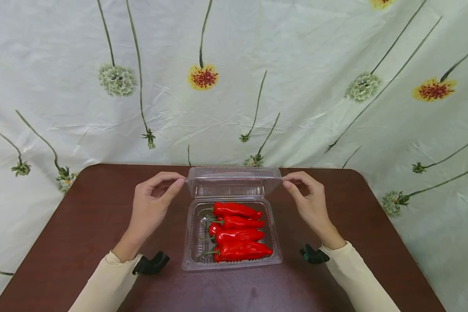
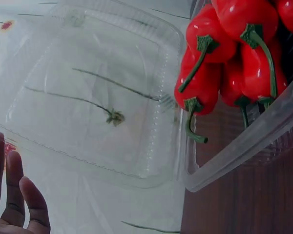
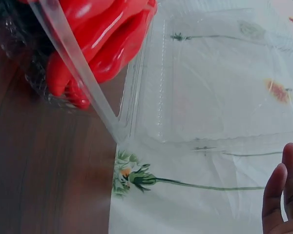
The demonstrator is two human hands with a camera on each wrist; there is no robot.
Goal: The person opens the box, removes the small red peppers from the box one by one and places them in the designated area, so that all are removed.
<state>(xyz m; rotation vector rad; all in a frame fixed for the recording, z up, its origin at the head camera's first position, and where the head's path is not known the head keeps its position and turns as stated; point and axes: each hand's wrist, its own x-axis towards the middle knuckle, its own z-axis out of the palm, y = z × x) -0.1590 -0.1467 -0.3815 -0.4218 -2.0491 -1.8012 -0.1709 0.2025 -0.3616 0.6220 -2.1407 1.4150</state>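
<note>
A clear plastic clamshell box [image 1: 232,267] lies on the table with its hinged lid [image 1: 228,187] raised at the far side. Several glossy red peppers [image 1: 242,250] lie in its base, their green stems pointing left. My left hand [image 1: 152,199] pinches the lid's left front corner between thumb and forefinger. At the opposite corner, my right hand [image 1: 311,203] pinches the lid's edge the same way. Both wrist views show the see-through lid [image 2: 102,97] standing away from the peppers [image 3: 112,44]. Only some fingers of each hand enter those views.
The brown table [image 1: 89,225] extends around the box on both sides and in front. Behind it hangs a white cloth [image 1: 226,121] printed with flowers. A black camera mount [image 1: 152,263] sits on the left wrist, another camera mount [image 1: 313,255] on the right.
</note>
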